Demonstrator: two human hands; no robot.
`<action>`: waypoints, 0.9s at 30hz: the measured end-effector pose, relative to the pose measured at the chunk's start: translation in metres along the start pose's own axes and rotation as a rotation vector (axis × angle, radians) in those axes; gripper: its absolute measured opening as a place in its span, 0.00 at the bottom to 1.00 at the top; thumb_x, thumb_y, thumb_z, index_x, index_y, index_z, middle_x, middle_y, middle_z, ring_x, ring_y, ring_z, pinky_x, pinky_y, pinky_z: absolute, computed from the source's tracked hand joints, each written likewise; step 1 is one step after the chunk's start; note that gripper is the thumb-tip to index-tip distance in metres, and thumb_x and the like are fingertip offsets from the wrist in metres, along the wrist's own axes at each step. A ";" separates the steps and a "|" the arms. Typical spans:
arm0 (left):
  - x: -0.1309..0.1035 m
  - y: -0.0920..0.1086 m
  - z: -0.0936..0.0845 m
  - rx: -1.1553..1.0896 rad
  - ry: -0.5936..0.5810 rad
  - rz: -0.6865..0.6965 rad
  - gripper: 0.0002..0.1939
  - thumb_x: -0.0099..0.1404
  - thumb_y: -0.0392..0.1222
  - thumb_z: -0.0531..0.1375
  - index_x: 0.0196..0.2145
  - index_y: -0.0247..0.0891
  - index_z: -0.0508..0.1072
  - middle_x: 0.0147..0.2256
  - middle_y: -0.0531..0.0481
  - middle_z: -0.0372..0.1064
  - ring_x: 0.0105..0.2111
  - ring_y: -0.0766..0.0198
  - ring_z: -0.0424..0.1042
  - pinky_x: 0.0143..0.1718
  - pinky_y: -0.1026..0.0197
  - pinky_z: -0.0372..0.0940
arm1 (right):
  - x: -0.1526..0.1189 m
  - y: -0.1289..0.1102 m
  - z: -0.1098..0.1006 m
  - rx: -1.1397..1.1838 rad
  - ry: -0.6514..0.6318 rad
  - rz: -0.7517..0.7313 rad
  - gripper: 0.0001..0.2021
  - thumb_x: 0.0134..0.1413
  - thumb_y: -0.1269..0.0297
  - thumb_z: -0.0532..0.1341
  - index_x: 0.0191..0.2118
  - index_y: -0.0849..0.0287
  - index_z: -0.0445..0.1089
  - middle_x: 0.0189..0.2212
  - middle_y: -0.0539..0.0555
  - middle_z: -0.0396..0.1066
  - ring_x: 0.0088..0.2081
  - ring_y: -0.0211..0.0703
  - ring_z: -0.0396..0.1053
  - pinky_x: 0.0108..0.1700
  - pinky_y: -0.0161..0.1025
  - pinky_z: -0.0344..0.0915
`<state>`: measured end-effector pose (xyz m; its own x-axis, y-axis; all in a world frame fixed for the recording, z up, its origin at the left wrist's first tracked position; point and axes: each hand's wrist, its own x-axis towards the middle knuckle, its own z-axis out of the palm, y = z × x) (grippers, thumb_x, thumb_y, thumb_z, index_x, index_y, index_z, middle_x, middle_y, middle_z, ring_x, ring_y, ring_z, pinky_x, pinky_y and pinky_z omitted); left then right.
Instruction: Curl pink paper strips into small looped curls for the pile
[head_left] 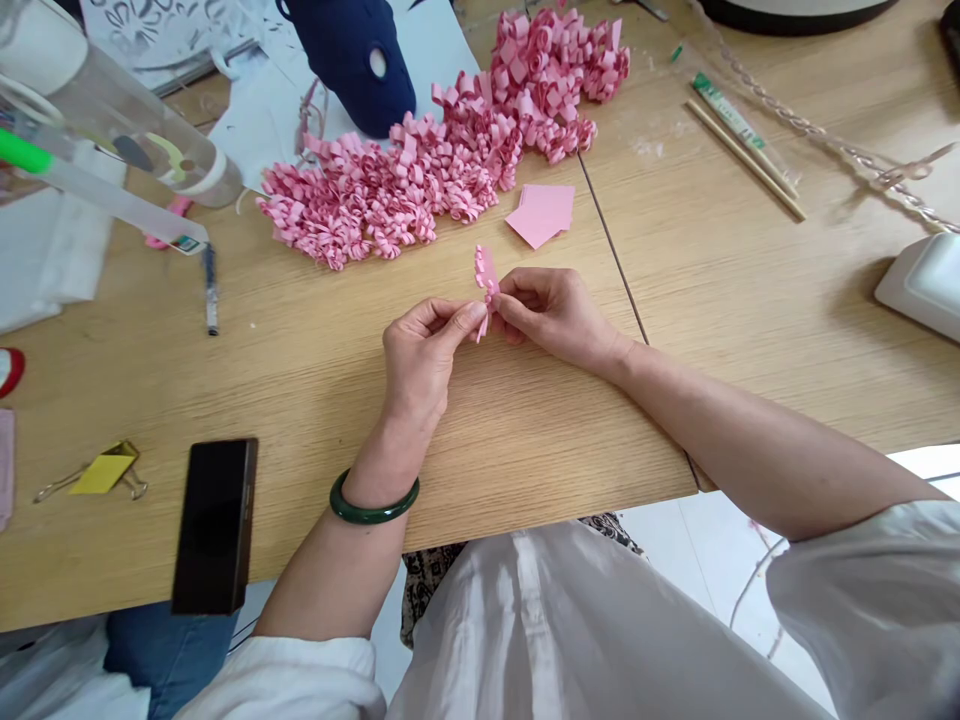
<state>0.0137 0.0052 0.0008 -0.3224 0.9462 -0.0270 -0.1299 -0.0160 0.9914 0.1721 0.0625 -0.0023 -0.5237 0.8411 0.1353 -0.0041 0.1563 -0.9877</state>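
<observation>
A pink strip is held over the bench, its lower part pinched narrowly between the fingers of the left hand and those of the right hand. Pink sheets are laid just beyond, near heaped curls.

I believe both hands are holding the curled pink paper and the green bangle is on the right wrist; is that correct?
Not quite: the head view shows the green bangle on the left wrist. The left hand and right hand do hold the curled pink paper.
</observation>
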 end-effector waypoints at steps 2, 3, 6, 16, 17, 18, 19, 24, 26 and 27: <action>0.000 0.000 0.000 -0.028 -0.001 -0.007 0.18 0.47 0.51 0.81 0.24 0.39 0.80 0.24 0.54 0.75 0.27 0.69 0.71 0.33 0.65 0.69 | 0.000 0.000 0.000 -0.005 -0.004 -0.016 0.11 0.69 0.67 0.63 0.32 0.59 0.71 0.25 0.49 0.71 0.27 0.35 0.65 0.30 0.32 0.64; 0.000 0.000 0.000 -0.038 0.004 -0.012 0.17 0.46 0.50 0.82 0.24 0.39 0.80 0.24 0.54 0.75 0.26 0.69 0.71 0.33 0.65 0.69 | 0.000 0.000 0.000 -0.007 -0.004 -0.023 0.10 0.69 0.69 0.63 0.32 0.60 0.71 0.25 0.49 0.71 0.28 0.34 0.65 0.30 0.32 0.64; 0.000 0.000 0.000 -0.055 0.021 -0.030 0.15 0.46 0.45 0.81 0.24 0.39 0.81 0.25 0.54 0.77 0.27 0.70 0.72 0.33 0.67 0.70 | 0.000 0.000 0.000 0.004 -0.016 -0.037 0.09 0.68 0.68 0.64 0.33 0.61 0.71 0.25 0.48 0.70 0.27 0.33 0.65 0.31 0.32 0.64; -0.001 0.002 0.000 -0.038 -0.018 -0.018 0.14 0.48 0.47 0.80 0.24 0.40 0.81 0.24 0.54 0.76 0.26 0.70 0.72 0.33 0.67 0.70 | 0.001 0.004 -0.001 0.048 -0.047 -0.066 0.11 0.69 0.61 0.66 0.35 0.61 0.71 0.25 0.48 0.71 0.26 0.32 0.65 0.29 0.31 0.65; -0.001 0.003 0.000 -0.030 -0.026 -0.028 0.15 0.50 0.49 0.80 0.26 0.40 0.82 0.26 0.53 0.77 0.27 0.70 0.72 0.34 0.67 0.71 | 0.001 0.004 -0.001 0.049 -0.040 -0.061 0.11 0.70 0.61 0.65 0.35 0.61 0.71 0.25 0.48 0.72 0.25 0.32 0.65 0.29 0.31 0.64; 0.000 0.004 0.000 -0.022 -0.027 -0.042 0.16 0.52 0.53 0.79 0.28 0.40 0.83 0.28 0.51 0.79 0.28 0.69 0.73 0.34 0.66 0.72 | 0.001 0.004 -0.001 0.047 -0.030 -0.054 0.12 0.70 0.61 0.65 0.34 0.60 0.70 0.25 0.48 0.72 0.25 0.32 0.65 0.28 0.31 0.64; 0.000 0.005 0.000 -0.013 -0.018 -0.054 0.17 0.55 0.56 0.77 0.29 0.40 0.83 0.31 0.50 0.80 0.29 0.68 0.74 0.35 0.65 0.72 | 0.001 0.003 -0.001 0.042 -0.017 -0.044 0.12 0.71 0.62 0.64 0.34 0.60 0.69 0.25 0.48 0.72 0.24 0.32 0.65 0.28 0.31 0.64; 0.001 0.005 -0.002 0.035 0.006 -0.020 0.16 0.63 0.57 0.72 0.34 0.40 0.85 0.37 0.47 0.83 0.31 0.67 0.76 0.35 0.64 0.73 | 0.002 0.001 -0.001 0.006 0.036 -0.010 0.12 0.72 0.69 0.62 0.32 0.59 0.67 0.24 0.48 0.69 0.23 0.32 0.64 0.26 0.32 0.62; 0.001 0.003 -0.002 0.051 -0.019 0.010 0.13 0.62 0.52 0.72 0.33 0.40 0.85 0.35 0.48 0.82 0.31 0.67 0.76 0.36 0.64 0.73 | 0.002 0.002 -0.001 -0.013 0.038 -0.033 0.12 0.72 0.70 0.61 0.32 0.59 0.67 0.25 0.48 0.69 0.24 0.32 0.64 0.27 0.32 0.62; 0.001 0.003 -0.002 0.054 -0.023 0.020 0.11 0.62 0.50 0.72 0.32 0.40 0.85 0.34 0.49 0.82 0.31 0.67 0.76 0.36 0.64 0.72 | 0.002 0.002 -0.001 -0.024 0.039 -0.050 0.11 0.72 0.70 0.61 0.33 0.59 0.67 0.25 0.48 0.69 0.25 0.32 0.64 0.28 0.32 0.62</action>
<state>0.0111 0.0051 0.0032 -0.3026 0.9531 -0.0043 -0.0725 -0.0185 0.9972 0.1715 0.0649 -0.0042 -0.4901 0.8512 0.1880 -0.0089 0.2107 -0.9775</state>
